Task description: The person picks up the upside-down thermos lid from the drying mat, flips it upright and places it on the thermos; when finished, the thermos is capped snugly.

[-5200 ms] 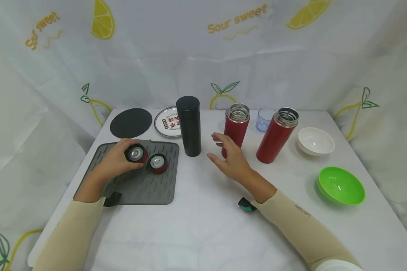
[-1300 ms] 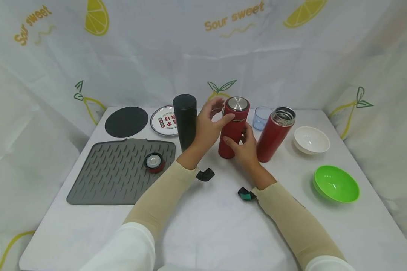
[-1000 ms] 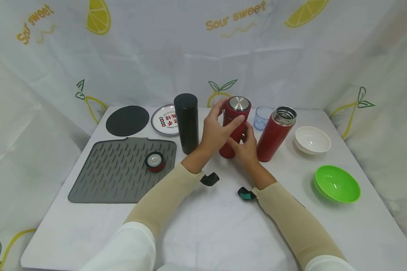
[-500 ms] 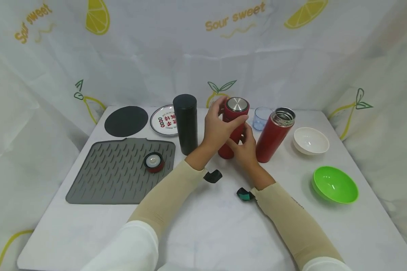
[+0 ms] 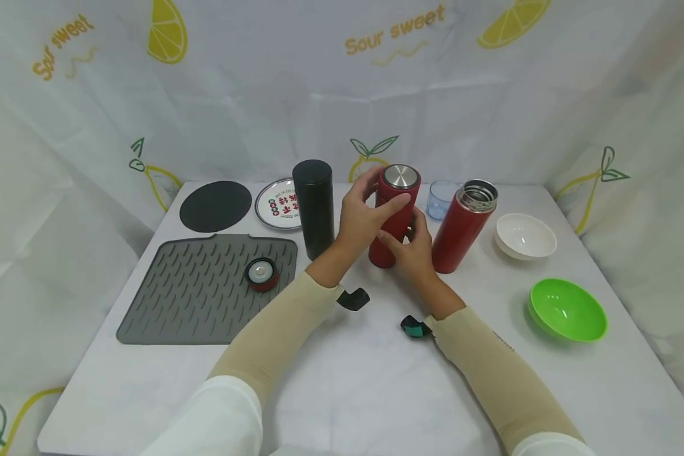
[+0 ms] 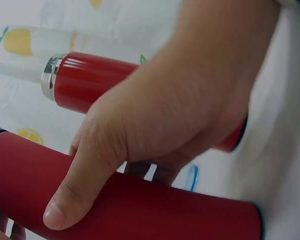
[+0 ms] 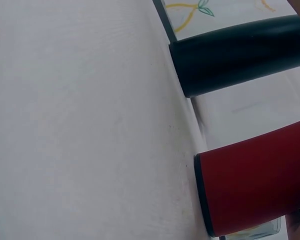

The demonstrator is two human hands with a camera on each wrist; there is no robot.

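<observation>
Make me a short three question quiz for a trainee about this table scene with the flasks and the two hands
1. True or false: the red flask gripped by the left hand and the right hand has its lid on.
2. What lies on the grey ridged mat?
3. Which flask stands open? A: the black flask. B: the second red flask.

Key
1. True; a steel-topped lid sits on it.
2. A loose red lid, inner side up.
3. B; its steel mouth is bare.
</observation>
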